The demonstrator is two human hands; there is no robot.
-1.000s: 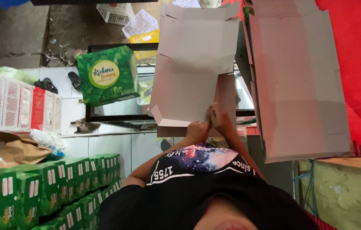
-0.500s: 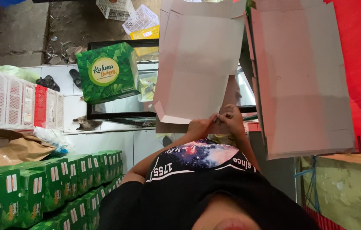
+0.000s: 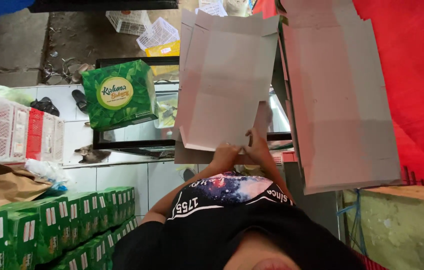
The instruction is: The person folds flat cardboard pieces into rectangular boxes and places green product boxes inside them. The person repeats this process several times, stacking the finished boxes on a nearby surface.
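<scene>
Both hands pinch the near edge of a flat grey carton blank [image 3: 224, 85]: left hand [image 3: 226, 152] and right hand [image 3: 258, 147] side by side, fingers closed on the board, holding it up, probably so its creases can be folded. Right of the right hand, a stack of flat grey blanks [image 3: 339, 95] lies ready. Left of the left hand, a made-up green box [image 3: 120, 94] stands closed, contents hidden; green cartons [image 3: 32, 230] stacked lower left.

cardboard sheet [image 3: 224, 85] between box [image 3: 119, 94] and cardboard stack [image 3: 339, 100]
</scene>
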